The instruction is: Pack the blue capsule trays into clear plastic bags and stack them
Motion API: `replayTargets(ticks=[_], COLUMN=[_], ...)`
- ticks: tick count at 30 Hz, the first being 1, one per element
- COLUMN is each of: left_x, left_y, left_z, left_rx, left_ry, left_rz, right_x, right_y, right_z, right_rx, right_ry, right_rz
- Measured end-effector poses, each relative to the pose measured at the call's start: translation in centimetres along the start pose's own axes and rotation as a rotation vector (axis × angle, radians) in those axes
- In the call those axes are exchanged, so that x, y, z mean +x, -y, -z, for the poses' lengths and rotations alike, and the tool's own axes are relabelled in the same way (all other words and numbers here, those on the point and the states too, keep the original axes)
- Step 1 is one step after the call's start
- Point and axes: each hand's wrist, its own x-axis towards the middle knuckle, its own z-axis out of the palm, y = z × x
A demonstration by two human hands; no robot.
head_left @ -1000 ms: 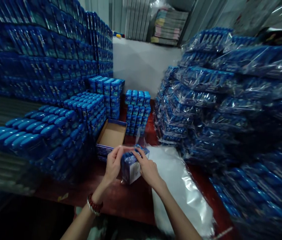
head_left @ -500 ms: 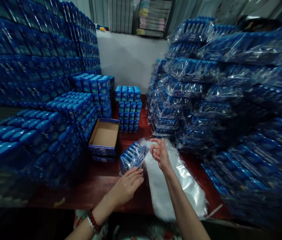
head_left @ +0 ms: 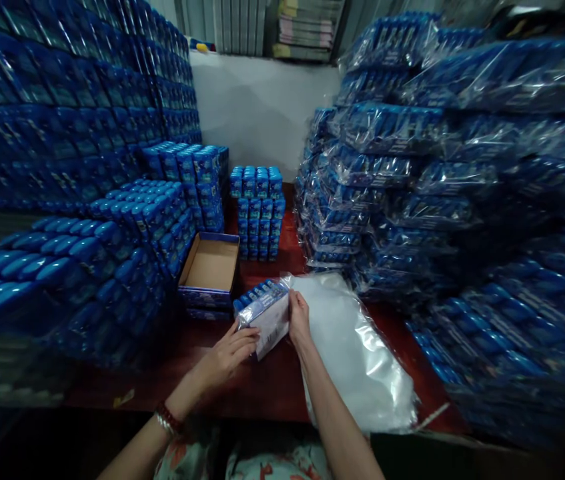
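Both hands gripping the bagged blue-and-white carton pack (head_left: pixel 263 313) near the red bench's (head_left: pixel 242 393) front edge: left hand (head_left: pixel 227 353) cupping underneath, right hand (head_left: pixel 299 319) pinching the side; keep film taut.

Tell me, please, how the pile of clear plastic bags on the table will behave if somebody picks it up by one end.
The pile of clear plastic bags is probably floppy: it lies flat, thin and wrinkled, and hangs past the table edge. It likely is slippery too, as its glossy film shines. It seems light, so sheets may slide apart.
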Motion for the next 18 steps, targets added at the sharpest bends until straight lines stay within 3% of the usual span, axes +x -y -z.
replayTargets(ticks=[3, 5, 7, 10, 12, 14, 18], left_x=[-0.1, 0.0, 0.1, 0.6, 1.1, 1.4, 1.0], left_y=[0.3, 0.0, -0.6, -1.3, -1.4, -1.2, -1.3], left_z=[0.0, -0.5, -1.5, -3.3, -4.0, -4.2, -4.1], left_rx=[-0.096, -0.222, -0.328, -0.343, -0.332, -0.375, -0.553], left_ry=[-0.019, -0.141, -0.369, -0.75, -0.921, -0.964, -0.803], left_rz=[0.015, 0.04, 0.165, 0.507, 0.717, 0.872, 0.958], right_x=[0.6, 0.5, -0.1, -1.9, -3.2, -4.3, -5.9], right_y=[-0.1, -0.1, -0.3, -0.8, -1.0, -0.9, 0.6], right_z=[-0.6, -0.5, -0.2, 0.3, 0.6, 1.0, 1.6], right_rx=[0.048, 0.072, 0.092, 0.114, 0.119, 0.123, 0.189], right_ry=[0.051, 0.045, 0.025, -0.002, -0.019, -0.033, 0.108], right_rz=[-0.042, -0.049, -0.054, -0.072, -0.086, -0.112, -0.126])
